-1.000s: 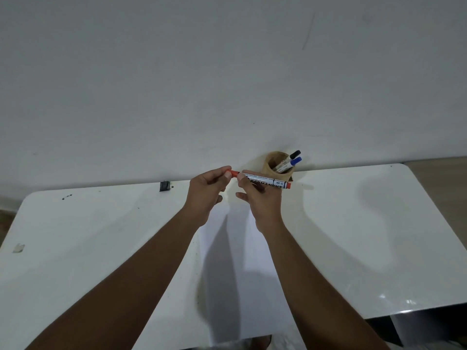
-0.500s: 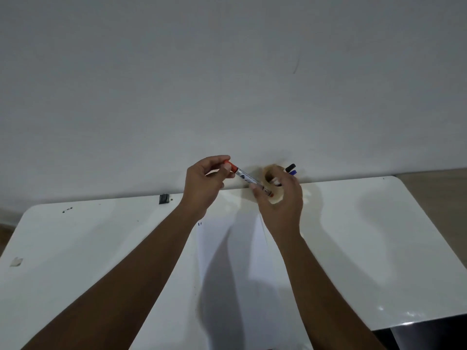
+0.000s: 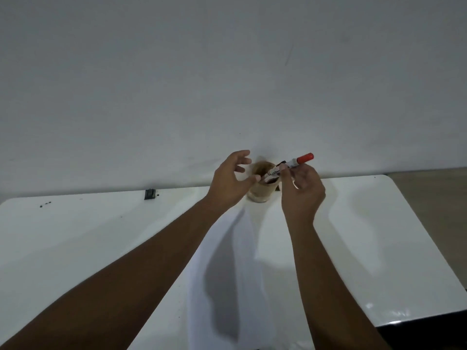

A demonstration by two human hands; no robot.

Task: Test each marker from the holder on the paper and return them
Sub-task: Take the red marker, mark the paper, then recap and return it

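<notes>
A round brown holder (image 3: 260, 192) stands at the back of the white table (image 3: 75, 243), against the wall. My right hand (image 3: 302, 192) grips a red-capped marker (image 3: 290, 164), tilted with the cap up and to the right and its lower end inside the holder's mouth. A black marker tip (image 3: 282, 162) shows just behind it. My left hand (image 3: 228, 183) hovers at the holder's left side with fingers spread, holding nothing. A white sheet of paper (image 3: 242, 269) lies on the table between my forearms.
A small black object (image 3: 150, 194) sits at the table's back edge to the left. A few dark specks (image 3: 45, 204) lie further left. The grey wall rises right behind the holder. The table's right edge drops to a brown floor (image 3: 434, 198).
My left hand let go of the marker's cap end and spread apart. My right hand flipped the marker cap up and put its lower end into the holder.
</notes>
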